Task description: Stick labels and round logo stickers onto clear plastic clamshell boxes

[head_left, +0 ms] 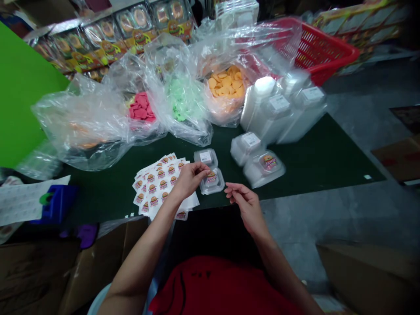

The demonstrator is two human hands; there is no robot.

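1. On the dark green tabletop (315, 159), near its close edge, a clear box (215, 168) lies in two halves, its long axis running roughly from 11 to 5 o'clock.
2. The left hand (190, 179) is nearer: thumb and forefinger are drawn narrow at the burger sticker (212, 177) on the close half; whether they grip it, I cannot tell.
3. The right hand (248, 205) stands apart, fingers loosely curled with nothing visible in them; from its fingertips, the box lies at 9 to 10 o'clock.
4. Around the box: sticker sheets (160, 186) at 9, plastic bags (185, 98) at 10 to 12, stacked containers (271, 116) at 1 to 2.
5. Farther out, a red basket (337, 65) sits at 1 and grey floor (328, 205) shows at 3 to 4.
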